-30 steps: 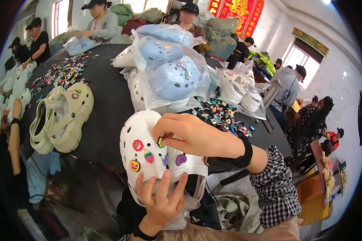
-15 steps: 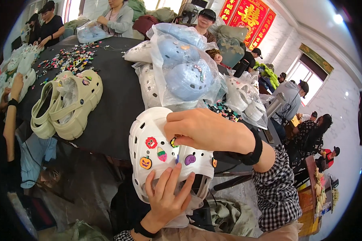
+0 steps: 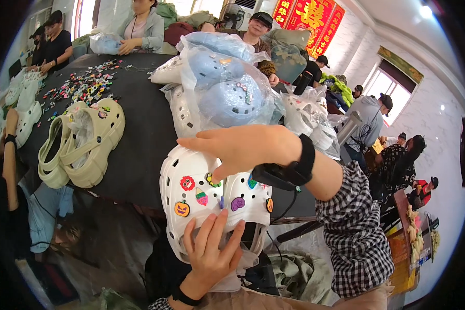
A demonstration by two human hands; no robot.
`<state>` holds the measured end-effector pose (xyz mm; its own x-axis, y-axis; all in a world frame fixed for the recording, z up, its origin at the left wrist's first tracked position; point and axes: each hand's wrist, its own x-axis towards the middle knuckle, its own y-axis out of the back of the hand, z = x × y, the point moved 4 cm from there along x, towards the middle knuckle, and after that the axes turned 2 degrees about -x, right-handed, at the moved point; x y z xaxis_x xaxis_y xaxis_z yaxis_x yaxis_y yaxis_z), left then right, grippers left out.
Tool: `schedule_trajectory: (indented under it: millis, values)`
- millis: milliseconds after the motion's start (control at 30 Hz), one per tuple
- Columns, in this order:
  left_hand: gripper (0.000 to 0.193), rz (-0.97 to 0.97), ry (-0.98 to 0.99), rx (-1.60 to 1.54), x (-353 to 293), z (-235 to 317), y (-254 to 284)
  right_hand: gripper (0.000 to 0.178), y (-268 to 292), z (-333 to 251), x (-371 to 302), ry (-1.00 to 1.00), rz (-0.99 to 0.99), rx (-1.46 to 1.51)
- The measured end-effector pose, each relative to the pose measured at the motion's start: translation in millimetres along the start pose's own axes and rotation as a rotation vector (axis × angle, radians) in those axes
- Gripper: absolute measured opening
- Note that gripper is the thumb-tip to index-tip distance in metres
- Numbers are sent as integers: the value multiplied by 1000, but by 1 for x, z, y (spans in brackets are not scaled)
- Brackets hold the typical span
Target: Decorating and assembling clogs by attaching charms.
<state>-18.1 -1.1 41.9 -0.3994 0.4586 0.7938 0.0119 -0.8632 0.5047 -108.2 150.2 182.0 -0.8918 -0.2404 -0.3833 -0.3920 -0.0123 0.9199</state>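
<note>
A pair of white clogs (image 3: 183, 178) stands side by side, toes away from me, at the table's near edge. Colourful charms dot their uppers, among them an orange pumpkin (image 3: 182, 208), a red charm (image 3: 187, 183) and a purple round charm (image 3: 237, 204). My left hand (image 3: 212, 245) steadies the pair from the near side, its fingers bent over the uppers. Above the toes, my right hand (image 3: 248, 150) has its fingers stretched out to the left and its thumb lowered at a green-and-black charm (image 3: 212, 179) on the left clog. Nothing shows in its grasp; it partly covers the toes.
Beige clogs (image 3: 95, 142) stand to the left on the black table (image 3: 144, 111). Bagged blue clogs (image 3: 237, 101) are piled beyond my hands. Loose charms (image 3: 88, 82) lie scattered at the far left. A neighbour's hand (image 3: 11, 124) is at the left edge; other people sit around.
My right hand has loosened its pinch at the green-and-black charm, with its fingers now extended and the thumb apart. My left hand stays on the clogs. The view has shifted slightly.
</note>
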Motion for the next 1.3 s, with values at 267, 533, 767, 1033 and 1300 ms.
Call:
schedule_trajectory:
  millis: [267,533,767,1033,1300]
  values:
    - [39,-24,-35,9,-6,0,-6,82,0,-4,3,32,13,-39]
    - [40,-5,-30,-13,-5,1,-8,68,-5,-20,4,37,203,-279]
    - [39,-13,-22,-8,-6,1,-7,55,-16,-17,4,97,365,-348]
    - [37,54,1,-155,10,6,-11,54,-11,-6,20,113,300,-265]
    - [37,-22,-37,-82,4,6,-8,84,1,11,5,105,-16,95]
